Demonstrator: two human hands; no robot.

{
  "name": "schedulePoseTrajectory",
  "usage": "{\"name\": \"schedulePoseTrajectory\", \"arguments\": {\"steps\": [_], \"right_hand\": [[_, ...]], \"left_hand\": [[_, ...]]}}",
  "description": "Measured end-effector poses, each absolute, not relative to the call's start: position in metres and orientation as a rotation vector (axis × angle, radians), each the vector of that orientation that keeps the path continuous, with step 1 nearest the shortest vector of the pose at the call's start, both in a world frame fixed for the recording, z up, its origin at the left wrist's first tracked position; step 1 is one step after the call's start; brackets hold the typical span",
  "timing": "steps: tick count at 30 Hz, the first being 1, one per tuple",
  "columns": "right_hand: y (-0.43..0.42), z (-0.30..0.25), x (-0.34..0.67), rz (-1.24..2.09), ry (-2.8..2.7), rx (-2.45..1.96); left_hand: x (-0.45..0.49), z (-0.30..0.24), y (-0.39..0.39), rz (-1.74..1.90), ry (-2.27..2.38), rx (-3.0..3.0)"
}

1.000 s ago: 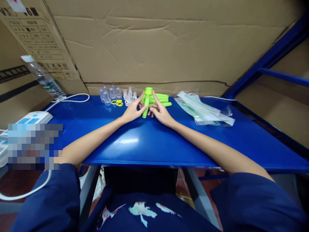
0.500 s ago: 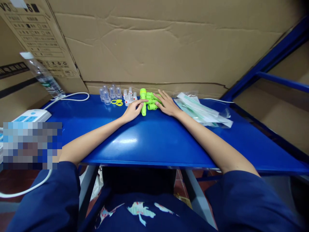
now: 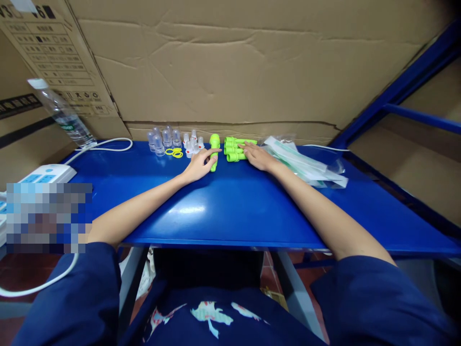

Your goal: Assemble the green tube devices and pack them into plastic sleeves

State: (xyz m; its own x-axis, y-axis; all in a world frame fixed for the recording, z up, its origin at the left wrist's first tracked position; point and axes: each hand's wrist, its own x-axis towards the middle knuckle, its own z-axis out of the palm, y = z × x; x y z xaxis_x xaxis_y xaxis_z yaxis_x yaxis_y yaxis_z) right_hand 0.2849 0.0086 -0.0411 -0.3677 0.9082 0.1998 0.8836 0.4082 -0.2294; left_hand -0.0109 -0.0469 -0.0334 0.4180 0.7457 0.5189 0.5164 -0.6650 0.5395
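Observation:
A lime-green toy flashlight (image 3: 215, 140) lies on the blue table with its head toward the cardboard. My left hand (image 3: 199, 166) is closed over its handle, index finger across the top and thumb lower down. Just to the right, several lime-green flashlight bodies (image 3: 231, 150) lie side by side, their open wide ends facing left. My right hand (image 3: 260, 156) rests on their narrow ends, fingers stretched out. Left of the flashlight stand small clear-and-white pieces with red spots (image 3: 189, 152). Beyond them are clear domed caps (image 3: 158, 145) and yellow rings (image 3: 176, 153).
Clear plastic bags with white and green strips (image 3: 306, 166) lie right of my right hand. At the left are a white power strip (image 3: 50, 174) with its cable and a water bottle (image 3: 68, 117). A cardboard wall (image 3: 230, 72) closes off the back of the blue table (image 3: 230, 206).
The green bodies and my right hand have shifted right, leaving a gap beside the flashlight. The bodies now lie in a neater row. My left hand has stayed nearly in place.

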Motion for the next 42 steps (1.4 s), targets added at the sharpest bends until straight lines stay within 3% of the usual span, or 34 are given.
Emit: {"name": "schedulePoseTrajectory", "arguments": {"steps": [8, 18, 29, 36, 42], "right_hand": [[0.005, -0.036, 0.291, 0.094, -2.360, -1.624], [-0.003, -0.032, 0.289, 0.161, -2.458, -1.701], [-0.003, -0.040, 0.289, 0.122, -2.400, -1.621], [-0.002, -0.040, 0.286, -0.100, -2.427, -1.263], [-0.006, -0.041, 0.273, -0.127, -2.437, -1.222]], "left_hand": [[-0.007, -0.027, -0.054, 0.702, 1.352, 2.423], [-0.006, -0.025, -0.057, 0.651, 1.400, 2.406], [-0.011, -0.034, -0.048, 0.932, 1.341, 2.437], [-0.023, -0.011, -0.047, 1.211, 1.295, 2.694], [-0.068, 0.003, -0.021, 1.264, 1.516, 2.878]]}}
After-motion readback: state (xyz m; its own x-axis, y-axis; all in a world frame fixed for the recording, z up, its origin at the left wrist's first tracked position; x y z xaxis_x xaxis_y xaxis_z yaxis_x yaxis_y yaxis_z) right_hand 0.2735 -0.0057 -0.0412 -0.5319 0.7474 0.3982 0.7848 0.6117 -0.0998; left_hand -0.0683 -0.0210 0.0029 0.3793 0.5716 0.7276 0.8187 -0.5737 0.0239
